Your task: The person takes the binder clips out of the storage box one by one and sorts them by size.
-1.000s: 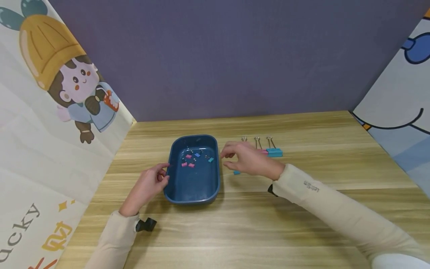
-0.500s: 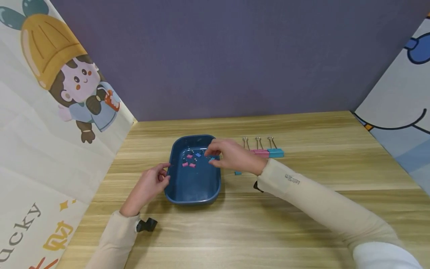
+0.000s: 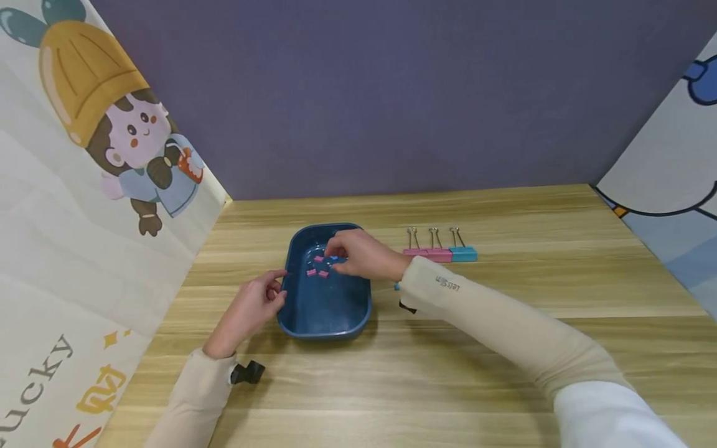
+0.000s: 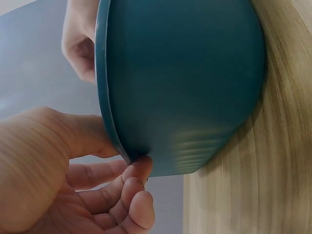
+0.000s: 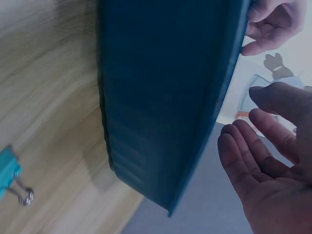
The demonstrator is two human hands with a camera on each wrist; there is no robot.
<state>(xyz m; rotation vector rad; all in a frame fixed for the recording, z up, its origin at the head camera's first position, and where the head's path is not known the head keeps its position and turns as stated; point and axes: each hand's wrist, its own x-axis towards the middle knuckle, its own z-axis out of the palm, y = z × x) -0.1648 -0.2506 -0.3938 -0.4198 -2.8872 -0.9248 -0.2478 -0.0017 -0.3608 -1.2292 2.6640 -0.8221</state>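
A dark blue plastic basin [image 3: 325, 318] stands on the table, with several small pink binder clips [image 3: 323, 274] and a blue one [image 3: 334, 257] on its floor. My left hand [image 3: 251, 309] pinches its left rim; the left wrist view shows the thumb and fingers [image 4: 139, 168] on either side of the rim. My right hand [image 3: 363, 255] reaches over the right side of the basin above the clips. Its thumb and fingers [image 5: 231, 151] are apart in the right wrist view, with nothing between them. The hand hides part of the basin's floor.
Right of the basin, larger pink binder clips [image 3: 439, 255] and a teal one [image 3: 463, 254] stand in a row, handles up. A small teal binder clip [image 5: 7, 168] lies nearer the basin, mostly behind the right sleeve in the head view. A purple-grey wall [image 3: 392, 99] closes off the back.
My right hand has moved left, from beside the basin's right rim to over its inside. The left hand has stayed at the left rim.
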